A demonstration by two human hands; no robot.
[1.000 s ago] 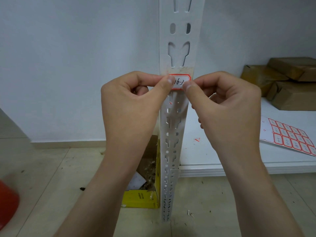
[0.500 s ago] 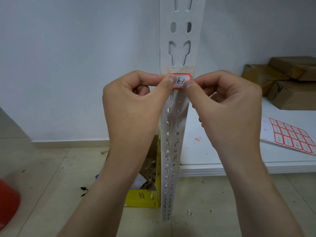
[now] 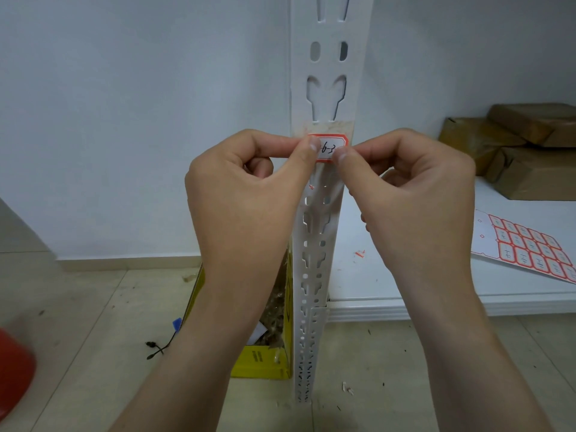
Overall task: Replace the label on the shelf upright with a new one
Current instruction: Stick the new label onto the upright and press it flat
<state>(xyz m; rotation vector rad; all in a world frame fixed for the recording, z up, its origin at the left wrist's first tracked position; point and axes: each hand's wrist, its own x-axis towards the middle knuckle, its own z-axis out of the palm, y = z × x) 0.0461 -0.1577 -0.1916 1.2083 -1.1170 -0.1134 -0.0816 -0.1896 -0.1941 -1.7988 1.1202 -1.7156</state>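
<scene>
The new label [image 3: 328, 148] (red border, handwriting) sits on a yellowed residue patch on the upright [image 3: 324, 88], where an old one likely was. The left hand [image 3: 246, 201] and right hand [image 3: 411, 198] pinch its ends, fingers closed. Only pressing it flat seems left; the sheet [image 3: 530, 247] lies right.

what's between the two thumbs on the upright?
Head view: the middle of the red-bordered label, handwriting showing, against the upright. The left hand pinches its left end, the right hand its right.
</scene>
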